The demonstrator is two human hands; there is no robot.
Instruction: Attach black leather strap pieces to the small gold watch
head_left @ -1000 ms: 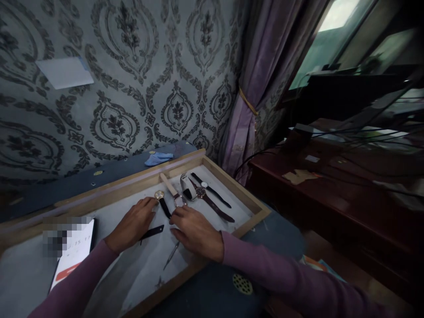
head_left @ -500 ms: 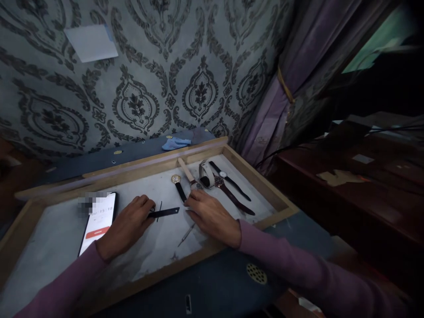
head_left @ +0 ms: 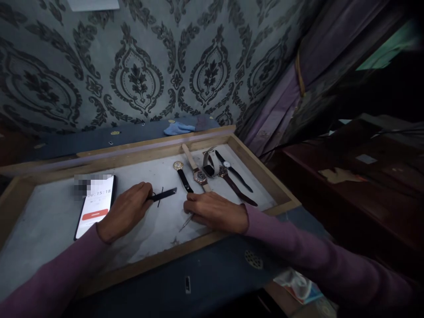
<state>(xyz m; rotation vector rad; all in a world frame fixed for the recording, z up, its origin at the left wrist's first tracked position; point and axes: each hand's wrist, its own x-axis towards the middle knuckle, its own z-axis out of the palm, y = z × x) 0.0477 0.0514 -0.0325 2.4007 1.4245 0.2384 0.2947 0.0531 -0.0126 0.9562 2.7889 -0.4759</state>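
My left hand [head_left: 130, 207] is closed on one end of a black watch strap [head_left: 166, 194], whose free end points right. A thin dark bar crosses under or over this strap; which, I cannot tell. My right hand [head_left: 213, 212] has its fingers curled down on the upper end of a slim metal screwdriver [head_left: 186, 223], its tip pointing down-left on the white surface. Just beyond the right fingers lies a gold-cased watch [head_left: 178, 165] with a black strap. Beside it is a watch with a beige strap [head_left: 200, 176], partly hidden by that hand.
A wood-framed tray [head_left: 185, 240] surrounds everything. To the right lie a white-strapped watch [head_left: 209, 164], a brown-strapped watch [head_left: 236, 189] and a dark-strapped watch [head_left: 239, 176]. A lit phone [head_left: 96, 205] is at left. A blue cloth [head_left: 179, 128] rests behind the tray.
My right hand has come down from beside the watches onto the screwdriver's upper end, uncovering the beige-strapped watch's face. My left hand still holds the black strap. The camera view has tilted down.
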